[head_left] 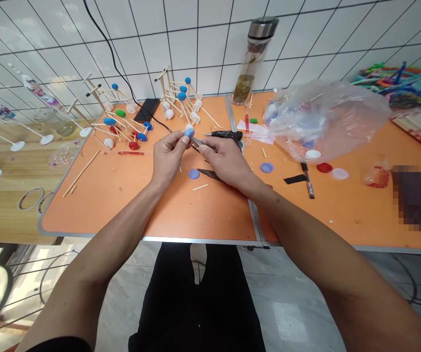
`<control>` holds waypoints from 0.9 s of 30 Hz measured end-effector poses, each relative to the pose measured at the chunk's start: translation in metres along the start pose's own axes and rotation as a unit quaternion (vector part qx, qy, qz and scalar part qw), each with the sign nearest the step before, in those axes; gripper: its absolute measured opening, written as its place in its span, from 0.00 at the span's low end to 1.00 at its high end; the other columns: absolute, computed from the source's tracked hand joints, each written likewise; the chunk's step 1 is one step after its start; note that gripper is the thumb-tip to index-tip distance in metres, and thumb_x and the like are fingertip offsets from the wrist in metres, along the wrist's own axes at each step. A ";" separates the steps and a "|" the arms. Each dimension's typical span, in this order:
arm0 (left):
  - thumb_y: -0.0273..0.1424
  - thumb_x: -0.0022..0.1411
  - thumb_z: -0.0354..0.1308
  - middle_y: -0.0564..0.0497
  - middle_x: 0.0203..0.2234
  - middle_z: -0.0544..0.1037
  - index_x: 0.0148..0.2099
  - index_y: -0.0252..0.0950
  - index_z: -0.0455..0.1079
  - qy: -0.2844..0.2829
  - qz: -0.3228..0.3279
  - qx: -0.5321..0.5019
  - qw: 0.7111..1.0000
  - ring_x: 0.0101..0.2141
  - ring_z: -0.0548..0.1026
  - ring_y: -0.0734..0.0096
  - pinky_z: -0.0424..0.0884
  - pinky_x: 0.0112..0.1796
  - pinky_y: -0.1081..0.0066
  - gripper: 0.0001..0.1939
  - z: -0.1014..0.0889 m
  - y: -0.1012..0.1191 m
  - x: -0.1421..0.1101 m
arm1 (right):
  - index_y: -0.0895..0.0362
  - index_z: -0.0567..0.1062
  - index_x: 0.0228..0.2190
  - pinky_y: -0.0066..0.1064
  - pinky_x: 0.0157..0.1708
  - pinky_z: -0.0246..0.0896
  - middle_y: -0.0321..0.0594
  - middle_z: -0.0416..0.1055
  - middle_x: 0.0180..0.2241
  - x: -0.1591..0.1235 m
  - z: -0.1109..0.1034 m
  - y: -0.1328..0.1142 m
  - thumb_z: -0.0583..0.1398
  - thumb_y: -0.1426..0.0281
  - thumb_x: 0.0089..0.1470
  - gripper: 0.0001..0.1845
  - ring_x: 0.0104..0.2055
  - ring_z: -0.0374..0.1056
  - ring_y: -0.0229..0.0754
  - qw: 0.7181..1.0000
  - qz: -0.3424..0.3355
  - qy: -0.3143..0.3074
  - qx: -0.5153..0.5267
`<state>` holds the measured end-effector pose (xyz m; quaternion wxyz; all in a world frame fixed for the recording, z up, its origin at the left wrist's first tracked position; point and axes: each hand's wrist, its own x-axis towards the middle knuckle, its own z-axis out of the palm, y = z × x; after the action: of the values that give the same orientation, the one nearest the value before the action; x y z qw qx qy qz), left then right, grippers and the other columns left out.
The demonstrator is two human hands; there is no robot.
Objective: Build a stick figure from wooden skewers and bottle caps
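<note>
Blue plastic bottle cap (189, 132) sits pinched between the thumb and fingertips of the person's left hand (168, 156), its round, smooth face tilted up, with a paler rim showing along its lower edge. The right hand (225, 161) is closed around a small metal tool (197, 142), too hidden by the fingers to name exactly, whose tip lies just beside the cap, so the two hands nearly meet above the orange tabletop (86, 205). Directly behind the right hand lies one black hot glue gun (227, 135), and below it one dark pointed blade (208, 174) runs partly under the palm. Two loose blue caps rest on the table, one (194, 174) just below the hands and one (266, 167) to their right. Farther right lie one red cap (324, 167), one white cap (312, 154), one pale cap (339, 173), one black marker (307, 180) and one crumpled clear plastic bag (324, 120). To the left stand two clusters of wooden-stick frames fitted with coloured caps, one (111, 117) beside a black phone (146, 110), the other (177, 98) nearer the hands. One glass bottle (254, 61) stands against the tiled wall.
</note>
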<state>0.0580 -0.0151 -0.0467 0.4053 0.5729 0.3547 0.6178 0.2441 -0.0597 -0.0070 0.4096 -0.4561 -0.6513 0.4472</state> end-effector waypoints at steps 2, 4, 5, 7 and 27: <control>0.55 0.59 0.80 0.48 0.38 0.89 0.43 0.40 0.88 0.012 -0.018 -0.006 1.000 0.41 0.87 0.63 0.85 0.51 0.61 0.24 -0.001 -0.001 0.002 | 0.55 0.81 0.43 0.36 0.39 0.57 0.43 0.78 0.37 -0.002 0.005 0.003 0.57 0.67 0.75 0.12 0.39 0.68 0.47 0.978 -0.078 0.053 -0.185; 0.56 0.60 0.79 0.48 0.36 0.88 0.41 0.39 0.87 0.023 -0.034 -0.014 0.999 0.40 0.86 0.64 0.85 0.49 0.62 0.25 -0.002 -0.004 0.003 | 0.56 0.81 0.48 0.38 0.41 0.57 0.49 0.82 0.44 -0.005 0.008 0.006 0.53 0.66 0.77 0.17 0.43 0.72 0.52 0.943 -0.111 0.065 -0.306; 0.57 0.60 0.78 0.48 0.35 0.87 0.40 0.38 0.87 0.026 -0.040 -0.020 0.999 0.39 0.86 0.65 0.85 0.48 0.62 0.26 -0.002 -0.005 0.004 | 0.57 0.81 0.50 0.38 0.41 0.57 0.50 0.83 0.46 -0.006 0.009 0.008 0.51 0.66 0.78 0.19 0.44 0.73 0.53 0.932 -0.115 0.061 -0.339; 0.57 0.58 0.80 0.48 0.36 0.87 0.39 0.38 0.86 0.026 -0.047 -0.038 0.998 0.40 0.86 0.66 0.86 0.48 0.63 0.26 -0.003 -0.008 0.005 | 0.58 0.80 0.52 0.38 0.40 0.57 0.52 0.83 0.47 -0.007 0.010 0.010 0.49 0.66 0.79 0.21 0.44 0.74 0.54 0.919 -0.117 0.057 -0.372; 0.59 0.56 0.80 0.48 0.40 0.90 0.41 0.41 0.86 0.012 -0.029 -0.082 0.996 0.40 0.88 0.64 0.86 0.47 0.62 0.27 0.002 -0.005 0.001 | 0.56 0.78 0.45 0.27 0.22 0.42 0.29 0.58 0.25 -0.002 0.002 -0.007 0.57 0.61 0.74 0.13 0.22 0.45 0.36 0.985 0.080 -0.066 0.134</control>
<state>0.0605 -0.0116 -0.0506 0.4642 0.5197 0.3242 0.6398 0.2409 -0.0636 -0.0013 0.3861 -0.4169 -0.5724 0.5911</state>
